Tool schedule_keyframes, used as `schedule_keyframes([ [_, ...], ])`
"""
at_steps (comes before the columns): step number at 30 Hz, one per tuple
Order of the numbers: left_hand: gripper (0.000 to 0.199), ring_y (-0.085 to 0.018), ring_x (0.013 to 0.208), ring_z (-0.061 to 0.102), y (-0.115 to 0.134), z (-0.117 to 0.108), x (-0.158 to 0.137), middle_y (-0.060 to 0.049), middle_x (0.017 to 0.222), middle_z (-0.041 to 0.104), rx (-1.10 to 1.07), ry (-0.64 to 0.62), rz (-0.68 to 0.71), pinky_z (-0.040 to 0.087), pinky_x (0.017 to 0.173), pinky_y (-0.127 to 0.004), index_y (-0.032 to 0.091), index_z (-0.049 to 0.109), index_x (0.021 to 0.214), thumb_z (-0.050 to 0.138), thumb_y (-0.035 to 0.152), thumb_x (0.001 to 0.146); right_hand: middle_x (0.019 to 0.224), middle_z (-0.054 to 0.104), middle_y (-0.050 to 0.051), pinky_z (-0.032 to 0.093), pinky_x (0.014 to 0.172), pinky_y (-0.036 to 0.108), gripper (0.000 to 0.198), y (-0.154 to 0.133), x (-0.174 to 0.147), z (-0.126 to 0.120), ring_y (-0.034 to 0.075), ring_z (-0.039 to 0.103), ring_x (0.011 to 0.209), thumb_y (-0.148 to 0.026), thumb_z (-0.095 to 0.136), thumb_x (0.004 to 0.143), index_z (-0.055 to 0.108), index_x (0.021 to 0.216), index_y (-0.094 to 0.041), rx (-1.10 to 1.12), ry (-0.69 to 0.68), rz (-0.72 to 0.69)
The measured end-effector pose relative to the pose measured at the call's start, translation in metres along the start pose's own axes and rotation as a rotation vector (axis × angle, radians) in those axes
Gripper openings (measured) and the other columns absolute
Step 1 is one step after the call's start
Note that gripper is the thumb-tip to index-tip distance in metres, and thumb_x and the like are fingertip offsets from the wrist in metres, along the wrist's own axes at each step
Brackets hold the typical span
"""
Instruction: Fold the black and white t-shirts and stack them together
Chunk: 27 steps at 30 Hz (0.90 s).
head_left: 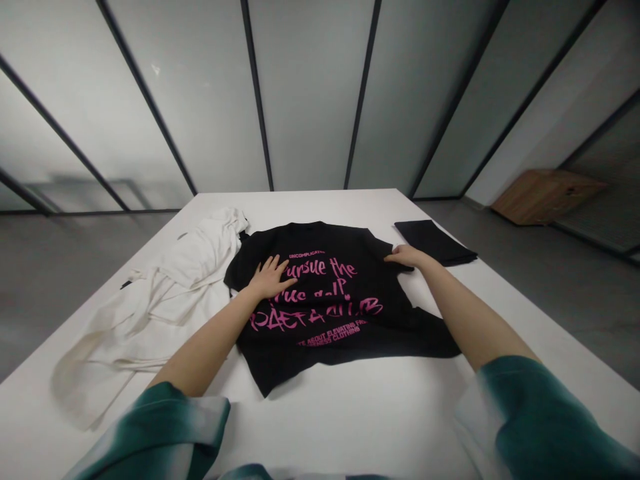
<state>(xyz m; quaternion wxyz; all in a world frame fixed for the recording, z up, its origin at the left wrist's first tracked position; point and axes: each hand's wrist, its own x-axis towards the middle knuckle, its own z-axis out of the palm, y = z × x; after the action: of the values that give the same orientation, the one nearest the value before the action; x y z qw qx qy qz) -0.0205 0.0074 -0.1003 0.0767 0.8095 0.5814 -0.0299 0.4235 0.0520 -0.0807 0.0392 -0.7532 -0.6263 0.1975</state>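
Observation:
A black T-shirt (320, 243) with pink lettering lies spread on the white table (360, 413), its printed side up. Its lower part is creased, and the hem runs unevenly toward me. My left hand (270, 277) rests on the left part of the print, fingers spread and palm down. At the right sleeve, my right hand (404, 256) pinches the black fabric between thumb and fingers.
A loose heap of white clothing (175, 287) covers the table's left side, touching or nearly touching the T-shirt. Toward the back right lies a folded black cloth (435, 241). Frosted glass panels (310, 93) stand behind the table; a wooden cabinet (540, 195) is at far right.

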Motion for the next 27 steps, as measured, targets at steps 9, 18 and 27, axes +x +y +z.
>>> schedule_keyframes([
  [9, 0.085, -0.034, 0.153, 0.015, -0.001, 0.0, 0.0, -0.012, 0.167, 0.016, -0.002, 0.006, 0.003, 0.019, 0.12, -0.056, 0.024, 0.026, 0.159, 0.03, 0.075, 0.091, 0.107, 0.071, 0.012, 0.049, 0.083, 0.031, 0.03, -0.002, -0.009, 0.028, 0.025, 0.065, 0.095, -0.022, 0.062, 0.081, 0.064, 0.111, -0.017, -0.038, 0.354, -0.294],
  [18, 0.084, -0.034, 0.153, 0.015, 0.0, -0.002, -0.001, -0.012, 0.166, 0.017, -0.008, 0.005, 0.0, 0.02, 0.119, -0.055, 0.024, 0.026, 0.159, 0.032, 0.074, 0.091, 0.103, 0.071, 0.009, 0.049, 0.091, 0.037, 0.023, 0.005, 0.002, 0.035, 0.026, 0.064, 0.098, -0.017, 0.059, 0.077, 0.074, 0.095, -0.021, -0.119, 0.367, -0.429],
  [27, 0.084, -0.034, 0.153, 0.014, 0.001, -0.003, -0.002, -0.012, 0.167, 0.014, -0.009, -0.005, -0.002, 0.018, 0.12, -0.056, 0.024, 0.025, 0.159, 0.031, 0.074, 0.092, 0.112, 0.062, 0.015, 0.048, 0.098, 0.045, 0.034, -0.004, -0.013, 0.045, 0.03, 0.058, 0.107, -0.014, 0.048, 0.081, 0.074, 0.103, -0.017, -0.013, 0.724, -0.54],
])
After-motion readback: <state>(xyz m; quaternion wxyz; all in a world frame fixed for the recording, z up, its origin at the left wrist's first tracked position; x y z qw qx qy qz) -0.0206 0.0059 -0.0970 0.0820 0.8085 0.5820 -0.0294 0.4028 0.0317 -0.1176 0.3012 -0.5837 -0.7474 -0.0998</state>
